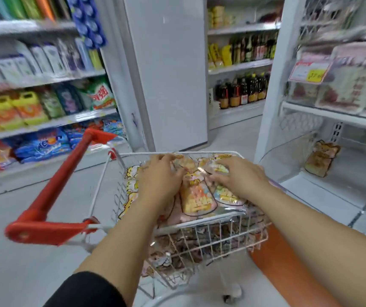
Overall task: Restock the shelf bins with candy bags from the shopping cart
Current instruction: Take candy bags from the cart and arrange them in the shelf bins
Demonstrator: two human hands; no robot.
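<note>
Pale floor (11,273) runs between stocked detergent shelves (44,79) and a white pillar (168,74).

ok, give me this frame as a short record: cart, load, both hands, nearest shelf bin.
cart: white wire shopping cart with red handle, in the aisle
load: clear printed candy bags piled to the rim
left hand: on top of the pile, grip unclear
right hand: on the pile alongside, grip unclear
bin: clear plastic shelf bin, lower right, holds one tan cartoon-print bag
status: no bag lifted out yet
</note>
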